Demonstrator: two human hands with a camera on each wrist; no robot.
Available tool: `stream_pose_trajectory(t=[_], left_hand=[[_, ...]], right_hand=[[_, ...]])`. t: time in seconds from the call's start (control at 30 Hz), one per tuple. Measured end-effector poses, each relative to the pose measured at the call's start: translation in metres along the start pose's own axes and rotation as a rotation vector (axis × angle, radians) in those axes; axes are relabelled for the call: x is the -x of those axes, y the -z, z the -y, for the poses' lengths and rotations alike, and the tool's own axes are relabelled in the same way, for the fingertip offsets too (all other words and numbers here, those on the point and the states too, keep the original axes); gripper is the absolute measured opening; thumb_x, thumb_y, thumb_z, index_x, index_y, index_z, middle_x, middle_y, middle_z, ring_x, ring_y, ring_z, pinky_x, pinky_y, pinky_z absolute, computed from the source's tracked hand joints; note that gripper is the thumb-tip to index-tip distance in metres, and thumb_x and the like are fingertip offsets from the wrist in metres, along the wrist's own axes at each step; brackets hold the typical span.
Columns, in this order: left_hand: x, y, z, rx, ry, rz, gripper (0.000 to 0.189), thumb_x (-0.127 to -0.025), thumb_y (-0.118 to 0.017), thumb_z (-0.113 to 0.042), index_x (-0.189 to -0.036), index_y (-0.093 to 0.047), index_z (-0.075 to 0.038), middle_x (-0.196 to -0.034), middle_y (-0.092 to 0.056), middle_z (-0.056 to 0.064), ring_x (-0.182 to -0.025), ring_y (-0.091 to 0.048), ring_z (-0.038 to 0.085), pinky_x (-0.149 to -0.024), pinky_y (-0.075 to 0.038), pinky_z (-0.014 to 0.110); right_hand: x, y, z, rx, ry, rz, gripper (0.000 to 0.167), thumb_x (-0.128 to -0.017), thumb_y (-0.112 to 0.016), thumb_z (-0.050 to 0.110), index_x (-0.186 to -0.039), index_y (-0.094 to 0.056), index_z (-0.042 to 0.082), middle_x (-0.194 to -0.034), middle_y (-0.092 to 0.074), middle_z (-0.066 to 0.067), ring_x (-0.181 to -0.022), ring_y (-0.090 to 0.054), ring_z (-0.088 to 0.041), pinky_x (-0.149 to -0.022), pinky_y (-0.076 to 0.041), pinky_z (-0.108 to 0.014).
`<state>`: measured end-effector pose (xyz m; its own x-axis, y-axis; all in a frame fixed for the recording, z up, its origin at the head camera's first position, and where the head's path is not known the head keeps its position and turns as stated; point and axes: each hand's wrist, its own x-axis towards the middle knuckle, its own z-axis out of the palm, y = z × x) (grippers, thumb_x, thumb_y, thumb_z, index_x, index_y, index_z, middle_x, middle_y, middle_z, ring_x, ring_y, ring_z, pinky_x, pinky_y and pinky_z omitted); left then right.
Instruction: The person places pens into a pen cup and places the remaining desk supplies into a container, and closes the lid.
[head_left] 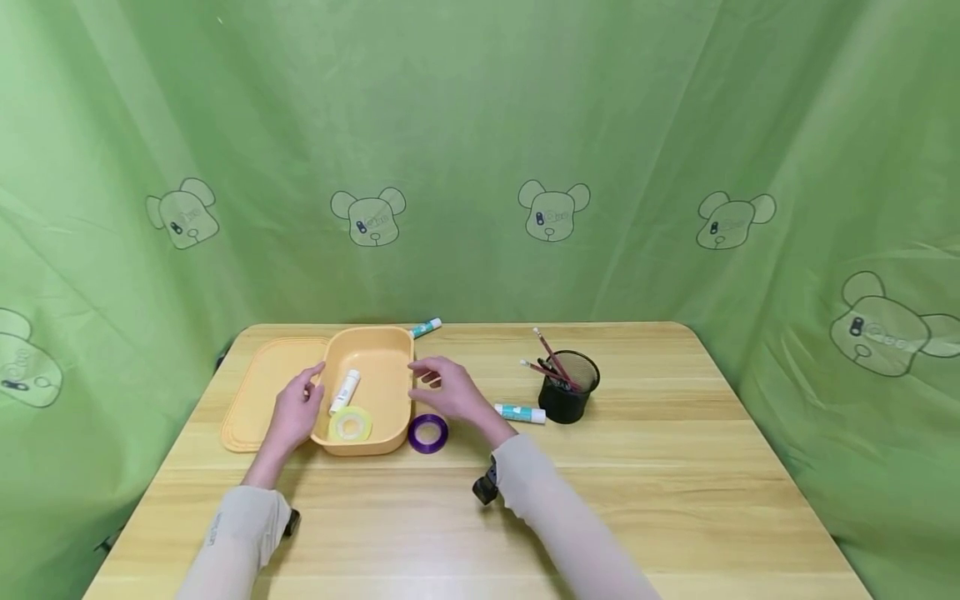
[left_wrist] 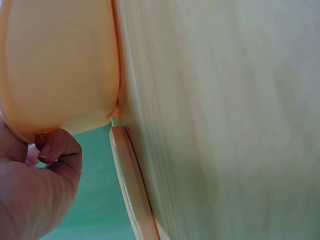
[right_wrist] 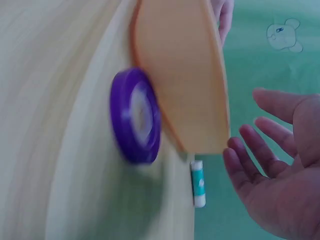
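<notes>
A light orange plastic box sits at the left of the table, holding a white glue stick and a roll of yellow tape. My left hand is at the box's left rim; in the left wrist view its curled fingers grip the edge. Across the box, my right hand has its fingers spread beside the right wall. The right wrist view shows that palm with nothing in it, fingertips right at the rim. A purple tape roll lies beside the box, below my right hand.
The flat orange lid lies left of the box. One teal glue stick is behind the box; another glue stick lies by a black mesh pen cup with pencils. Green curtain surrounds the table.
</notes>
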<state>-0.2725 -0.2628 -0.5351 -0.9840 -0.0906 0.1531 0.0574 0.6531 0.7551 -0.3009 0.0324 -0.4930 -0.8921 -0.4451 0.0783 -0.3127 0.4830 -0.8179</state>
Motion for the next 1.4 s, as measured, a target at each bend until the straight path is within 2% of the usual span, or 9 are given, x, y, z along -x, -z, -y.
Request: stream_pose_trajectory(t=[0.27,0.77,1.07,1.4], left_hand=[[0.000,0.000,0.000,-0.012,-0.004,-0.008,0.045,-0.107,-0.049,-0.008,-0.152,-0.049,-0.004,-0.094,-0.055,0.013,-0.076,-0.049,0.019,-0.062,-0.044,0.024],[0.001,0.000,0.000,-0.005,-0.014,-0.012,0.045,-0.107,-0.050,-0.008,-0.151,-0.050,-0.003,-0.093,-0.054,0.012,-0.076,-0.049,0.019,-0.062,-0.043,0.025],[0.001,0.000,0.000,-0.005,-0.001,-0.008,0.045,-0.107,-0.050,-0.009,-0.152,-0.049,-0.004,-0.094,-0.055,0.013,-0.077,-0.049,0.019,-0.063,-0.044,0.025],[0.001,0.000,-0.001,-0.012,0.000,-0.008,0.045,-0.107,-0.050,-0.008,-0.152,-0.048,-0.004,-0.094,-0.054,0.012,-0.078,-0.049,0.019,-0.064,-0.044,0.025]], right_hand=[[0.014,0.007,-0.023,0.043,-0.045,0.120,0.060,-0.092,-0.080,0.018,-0.146,-0.056,0.007,-0.138,-0.063,-0.017,-0.126,-0.060,-0.036,-0.108,-0.051,-0.048],[0.022,0.002,-0.047,0.063,-0.138,0.182,0.082,-0.079,-0.090,0.018,-0.151,-0.052,0.012,-0.150,-0.058,-0.009,-0.141,-0.051,-0.031,-0.122,-0.037,-0.047],[0.022,0.002,-0.057,0.105,-0.079,0.239,0.089,-0.075,-0.094,0.020,-0.152,-0.051,0.010,-0.153,-0.055,-0.009,-0.145,-0.047,-0.031,-0.124,-0.034,-0.047],[0.019,-0.005,-0.059,0.130,-0.042,0.247,0.080,-0.074,-0.095,0.020,-0.145,-0.058,0.011,-0.145,-0.060,-0.010,-0.138,-0.052,-0.030,-0.121,-0.037,-0.047]])
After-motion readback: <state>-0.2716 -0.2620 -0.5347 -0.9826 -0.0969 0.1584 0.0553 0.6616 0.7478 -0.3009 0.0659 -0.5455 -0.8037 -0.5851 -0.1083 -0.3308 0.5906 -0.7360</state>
